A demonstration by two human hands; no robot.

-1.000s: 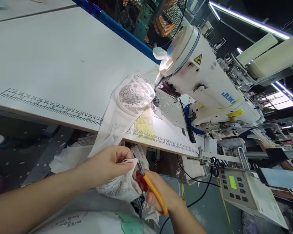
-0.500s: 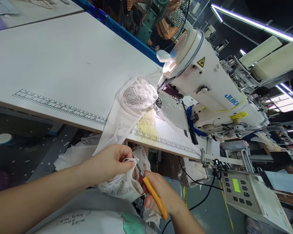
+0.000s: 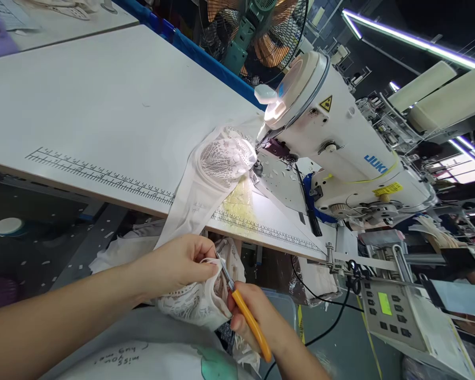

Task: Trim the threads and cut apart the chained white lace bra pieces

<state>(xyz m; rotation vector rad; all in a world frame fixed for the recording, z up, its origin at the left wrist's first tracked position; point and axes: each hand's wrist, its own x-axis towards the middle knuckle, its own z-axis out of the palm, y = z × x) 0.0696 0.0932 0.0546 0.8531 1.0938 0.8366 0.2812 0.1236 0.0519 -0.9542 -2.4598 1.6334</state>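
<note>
My left hand pinches the edge of a white lace garment piece held over my lap. Beside it, my right hand grips small orange-handled snips, whose metal tips touch the fabric right at my left fingertips. A second white lace cup piece lies on the table by the needle of the white JUKI sewing machine, and its fabric band hangs over the table's front edge down toward my hands.
The white sewing table carries a printed ruler along its front edge. A control panel hangs at the right, with a black cable below. A fan stands behind the machine. More white fabric lies under the table.
The snips closed in slightly toward the fabric at my left fingertips. Both hands stay almost in place; the view shifted a little to the left.
</note>
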